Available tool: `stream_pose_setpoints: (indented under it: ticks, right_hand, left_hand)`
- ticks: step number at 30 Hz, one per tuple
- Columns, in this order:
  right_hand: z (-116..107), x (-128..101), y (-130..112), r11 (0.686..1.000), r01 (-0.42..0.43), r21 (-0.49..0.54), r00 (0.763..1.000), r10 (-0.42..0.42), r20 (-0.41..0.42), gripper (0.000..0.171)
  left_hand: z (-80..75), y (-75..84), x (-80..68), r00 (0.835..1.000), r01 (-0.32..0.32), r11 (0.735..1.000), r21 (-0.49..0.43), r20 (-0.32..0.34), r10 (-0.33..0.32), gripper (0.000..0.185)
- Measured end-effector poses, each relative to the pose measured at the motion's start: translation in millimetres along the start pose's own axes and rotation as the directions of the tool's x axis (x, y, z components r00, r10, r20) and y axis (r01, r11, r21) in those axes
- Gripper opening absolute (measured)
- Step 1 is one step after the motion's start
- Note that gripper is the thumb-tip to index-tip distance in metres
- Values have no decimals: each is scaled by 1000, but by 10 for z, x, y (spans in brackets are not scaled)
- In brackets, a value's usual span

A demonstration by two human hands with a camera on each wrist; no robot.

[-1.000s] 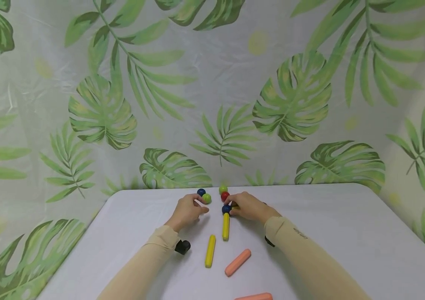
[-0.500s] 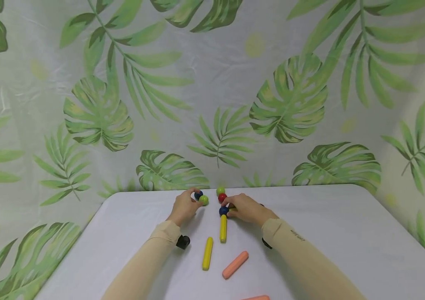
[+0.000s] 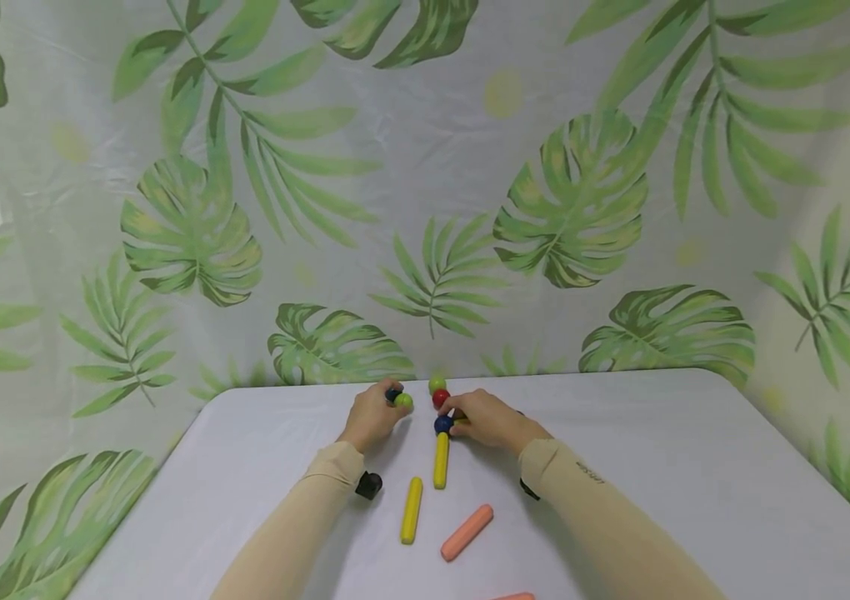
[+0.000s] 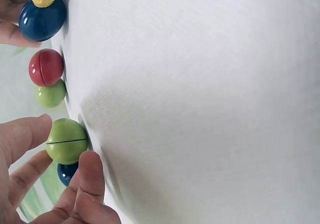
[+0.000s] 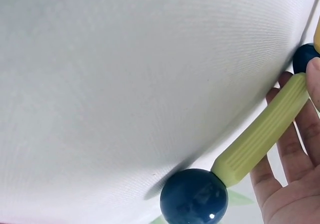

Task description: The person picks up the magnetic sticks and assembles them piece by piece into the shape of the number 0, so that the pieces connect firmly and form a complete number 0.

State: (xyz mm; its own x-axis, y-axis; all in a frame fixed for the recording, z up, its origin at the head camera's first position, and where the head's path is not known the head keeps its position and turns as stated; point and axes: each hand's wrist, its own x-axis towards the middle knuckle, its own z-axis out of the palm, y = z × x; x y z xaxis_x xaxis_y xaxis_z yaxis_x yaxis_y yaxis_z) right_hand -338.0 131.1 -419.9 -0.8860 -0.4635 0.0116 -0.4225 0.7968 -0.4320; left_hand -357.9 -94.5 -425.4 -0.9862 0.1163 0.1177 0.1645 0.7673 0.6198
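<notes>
Left wrist view: the left hand [image 3: 371, 415] has its thumb and curled fingers around a green ball [image 4: 67, 141], with a blue ball [image 4: 66, 174] partly hidden just behind it; how firmly they press cannot be told. The right hand [image 3: 496, 421] pinches between thumb and fingers at a middle blue ball [image 3: 443, 425], where a pale yellow stick [image 5: 265, 134] meets it. That stick slants across in front of the fingers to an outer blue ball [image 5: 192, 196] at its other end. From the middle blue ball, another yellow stick [image 3: 442, 461] runs toward the person.

Between the hands, slightly farther off, a red ball [image 3: 441, 400] sits with a far green ball [image 3: 437, 384] right behind it. Nearer the person lie a loose yellow stick [image 3: 412, 510] and, to its right, a slanted coral stick [image 3: 467, 532]; a second coral stick [image 3: 518, 596] is cut by the lower edge. Everything rests on a white-covered table [image 3: 620, 433], before a leaf-printed backdrop [image 3: 425, 125]. Beige sleeves [image 3: 605, 508] cover both forearms.
</notes>
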Motion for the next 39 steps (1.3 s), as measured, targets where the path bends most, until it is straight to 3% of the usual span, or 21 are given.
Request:
stream_pose_setpoints:
  ticks: [9,24,39]
  right_hand:
    - [-8,-10,-3,1000,-7,10,1000,7,-1,28]
    - [-24,-41,-23,1000,8,12,1000,-8,-4,26]
    - [-25,-10,-1,1000,13,3,1000,-13,7,26]
  left_hand:
    - [23,22,-1,999,-25,1000,14,-21,26,38]
    - [78,2,37,999,-15,1000,-18,-41,15,27]
    - [28,43,-70,997,-64,991,-120,33,69,27]
